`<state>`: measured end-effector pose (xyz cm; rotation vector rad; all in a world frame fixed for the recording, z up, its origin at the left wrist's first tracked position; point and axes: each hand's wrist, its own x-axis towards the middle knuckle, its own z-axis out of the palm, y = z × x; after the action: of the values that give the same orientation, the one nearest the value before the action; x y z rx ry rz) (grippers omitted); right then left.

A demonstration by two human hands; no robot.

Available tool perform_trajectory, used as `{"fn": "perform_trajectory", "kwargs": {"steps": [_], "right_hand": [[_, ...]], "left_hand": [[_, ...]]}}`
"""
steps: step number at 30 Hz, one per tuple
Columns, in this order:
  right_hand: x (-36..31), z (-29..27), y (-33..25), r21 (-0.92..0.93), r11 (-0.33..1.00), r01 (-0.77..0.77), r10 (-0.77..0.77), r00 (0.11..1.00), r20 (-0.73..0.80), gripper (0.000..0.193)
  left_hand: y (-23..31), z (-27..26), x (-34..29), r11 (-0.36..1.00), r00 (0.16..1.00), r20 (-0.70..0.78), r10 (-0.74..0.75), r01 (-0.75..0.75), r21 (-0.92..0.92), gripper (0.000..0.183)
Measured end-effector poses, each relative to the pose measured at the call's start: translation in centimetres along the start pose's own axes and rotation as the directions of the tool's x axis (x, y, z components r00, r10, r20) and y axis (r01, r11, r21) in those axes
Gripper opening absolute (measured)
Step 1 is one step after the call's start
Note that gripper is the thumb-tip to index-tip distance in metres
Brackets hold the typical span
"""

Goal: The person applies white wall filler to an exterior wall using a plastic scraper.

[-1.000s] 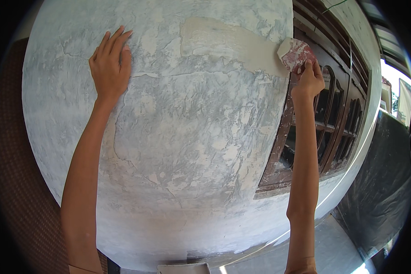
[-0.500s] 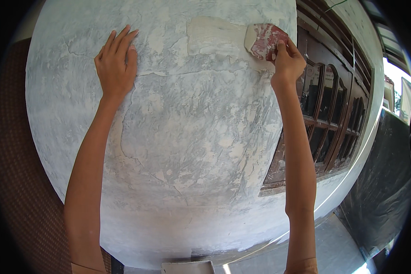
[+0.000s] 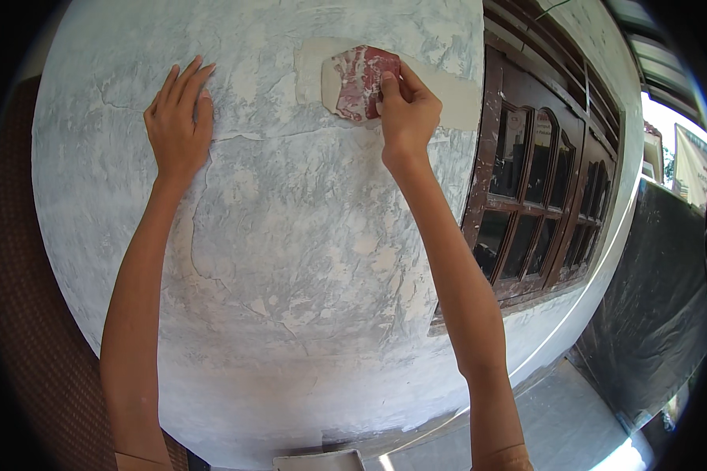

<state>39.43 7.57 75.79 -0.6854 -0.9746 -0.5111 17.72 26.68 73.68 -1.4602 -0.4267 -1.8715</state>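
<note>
In front of me stands a grey-white wall [image 3: 291, 212] with patchy, cracked filler on its surface. My right hand [image 3: 411, 110] grips a red putty scraper [image 3: 367, 78] smeared with white, thumb on its near face and fingers behind. The scraper's left edge carries a thick rim of pale putty and lies against the wall. A smooth cream band of fresh putty [image 3: 457, 98] runs to its right as far as the window frame, with another bit of it showing to its left. My left hand [image 3: 179, 125] rests on the wall at the upper left, fingers stretched out, holding nothing.
A dark brown wooden window [image 3: 538, 157] with glass panes fills the right of the wall. Beyond it hangs a black sheet [image 3: 652, 298]. At the bottom edge sits a pale tray-like container [image 3: 320, 461]. A brown woven surface [image 3: 23, 275] borders the left.
My right hand has drawn the scraper leftward along the wall, leaving a wider smooth band of putty behind it. My left hand keeps its place on the wall while the view shifts slightly.
</note>
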Motion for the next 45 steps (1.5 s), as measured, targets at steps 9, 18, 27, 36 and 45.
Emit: {"fn": "perform_trajectory", "kwargs": {"steps": [9, 18, 27, 36, 45], "right_hand": [[5.7, -15.0, 1.9, 0.062, 0.998, 0.007, 0.02, 0.907, -0.42, 0.03], [-1.0, 1.5, -1.2, 0.057, 0.998, -0.007, 0.005, 0.999, 0.045, 0.035], [3.2, -10.0, 0.8, 0.135, 0.99, -0.041, 0.076, 0.961, -0.267, 0.03], [-0.9, 2.8, -3.5, 0.104, 0.988, -0.114, 0.112, 0.993, 0.023, 0.031], [5.4, -8.4, 0.7, 0.034, 0.997, -0.07, 0.077, 0.949, -0.307, 0.028]], "left_hand": [[0.4, 0.0, 0.1, 1.0, 0.999, -0.022, -0.027, 0.027, 0.009, 0.037], [0.3, -0.4, 0.2, 1.0, 1.0, 0.003, -0.011, 0.011, -0.022, 0.038], [0.2, -0.4, 0.1, 0.999, 0.998, -0.053, -0.032, 0.032, -0.005, 0.036], [-0.5, 0.0, 0.0, 0.998, 0.998, -0.028, -0.05, 0.049, -0.042, 0.041], [-0.9, 0.0, -0.1, 0.999, 1.0, -0.025, -0.016, 0.017, 0.028, 0.041]]}}
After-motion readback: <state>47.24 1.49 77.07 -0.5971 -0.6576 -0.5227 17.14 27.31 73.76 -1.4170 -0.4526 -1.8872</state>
